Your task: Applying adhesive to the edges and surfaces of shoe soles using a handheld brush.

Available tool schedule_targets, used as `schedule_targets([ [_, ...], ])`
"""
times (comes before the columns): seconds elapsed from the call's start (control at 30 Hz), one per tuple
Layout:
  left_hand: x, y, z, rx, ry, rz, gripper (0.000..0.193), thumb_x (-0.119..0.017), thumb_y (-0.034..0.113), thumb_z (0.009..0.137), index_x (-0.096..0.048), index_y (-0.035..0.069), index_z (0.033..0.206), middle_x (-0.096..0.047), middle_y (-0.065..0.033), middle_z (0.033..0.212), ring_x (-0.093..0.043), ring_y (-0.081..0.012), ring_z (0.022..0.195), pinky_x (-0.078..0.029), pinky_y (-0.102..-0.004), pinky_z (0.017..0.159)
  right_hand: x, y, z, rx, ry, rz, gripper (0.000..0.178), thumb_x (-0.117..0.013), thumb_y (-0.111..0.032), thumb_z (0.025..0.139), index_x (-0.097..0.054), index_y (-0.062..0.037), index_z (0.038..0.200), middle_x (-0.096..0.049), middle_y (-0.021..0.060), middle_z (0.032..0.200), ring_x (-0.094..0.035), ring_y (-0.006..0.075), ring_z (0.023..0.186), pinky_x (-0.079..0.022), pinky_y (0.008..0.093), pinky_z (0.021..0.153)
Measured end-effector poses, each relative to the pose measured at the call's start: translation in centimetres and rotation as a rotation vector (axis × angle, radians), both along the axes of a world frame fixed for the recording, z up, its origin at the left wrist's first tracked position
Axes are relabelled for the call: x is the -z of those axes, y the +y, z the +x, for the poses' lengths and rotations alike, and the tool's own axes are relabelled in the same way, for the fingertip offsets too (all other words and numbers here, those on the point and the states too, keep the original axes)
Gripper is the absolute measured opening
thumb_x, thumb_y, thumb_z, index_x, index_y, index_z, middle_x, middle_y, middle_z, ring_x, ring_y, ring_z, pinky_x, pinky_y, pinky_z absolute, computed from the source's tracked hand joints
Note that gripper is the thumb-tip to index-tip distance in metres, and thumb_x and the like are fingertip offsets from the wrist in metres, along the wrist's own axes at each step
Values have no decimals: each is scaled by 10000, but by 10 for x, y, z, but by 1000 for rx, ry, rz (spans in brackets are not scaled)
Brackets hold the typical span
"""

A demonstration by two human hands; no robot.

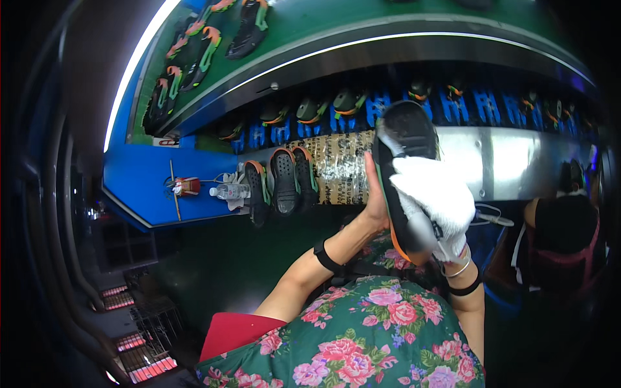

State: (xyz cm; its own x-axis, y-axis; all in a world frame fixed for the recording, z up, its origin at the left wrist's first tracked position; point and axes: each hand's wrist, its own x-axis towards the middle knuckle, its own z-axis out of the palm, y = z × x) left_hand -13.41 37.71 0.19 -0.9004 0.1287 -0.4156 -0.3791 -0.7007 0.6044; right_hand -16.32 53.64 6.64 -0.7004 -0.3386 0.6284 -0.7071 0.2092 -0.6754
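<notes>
While left fingers (370, 174) flank shoe (406, 126), gloved right fingers (417, 169) overlap.

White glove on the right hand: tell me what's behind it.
Behind the white glove is a black shoe; its upper end and left edge show. Its covered middle can't be seen.

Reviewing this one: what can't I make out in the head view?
Left hand: head view, most fingers hidden behind the black shoe.
Shoe's middle: head view, covered by the white-gloved right hand.
Upper-shelf shoe: head view, cut off by top edge.
Clear bottle: head view, label too small to read.
</notes>
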Motion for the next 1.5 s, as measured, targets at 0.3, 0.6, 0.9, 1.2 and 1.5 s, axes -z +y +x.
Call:
schedule_targets([
  [0.3,22,-14,1,66,147,-3,994,-187,880,921,-454,123,1506,-598,-96,1395,-598,-235,1255,-480,-421,1092,2,4,9,-26,-9,-47,291,-762,-14,791,-775,-40,1081,-759,142,1111,-732,309,1013,-561,398,896],
  [0.6,22,-16,-7,20,193,-215,945,-244,841,951,-411,116,1534,-568,-79,1408,-625,-244,1184,-489,-430,1072,10,12,13,-32,-50,-25,366,-725,-61,838,-749,-82,1203,-738,136,1170,-705,322,1083,-546,431,961],
  [0.9,5,-11,-16,-184,-51,60,1001,-298,906,884,-544,86,1400,-661,-133,1251,-686,-272,1035,-564,-439,948,23,15,11,-68,-2,-96,337,-744,-27,830,-757,-74,1164,-757,99,1146,-733,270,1023,-572,382,922],
  [1.2,-2,-19,-30,-34,53,214,1147,-240,989,798,-580,4,1277,-687,-188,1004,-697,-290,844,-604,-431,767,24,19,14,-180,-103,-117,342,-766,-40,812,-764,-87,1151,-762,102,1133,-731,283,1025,-575,386,885],
  [1.5,6,-26,-39,183,192,275,1227,-306,1049,683,-585,12,1278,-678,-192,990,-682,-355,811,-563,-483,741,32,19,24,-173,-211,-248,296,-783,-15,797,-788,-108,1078,-778,83,1074,-741,276,988,-585,365,857],
])
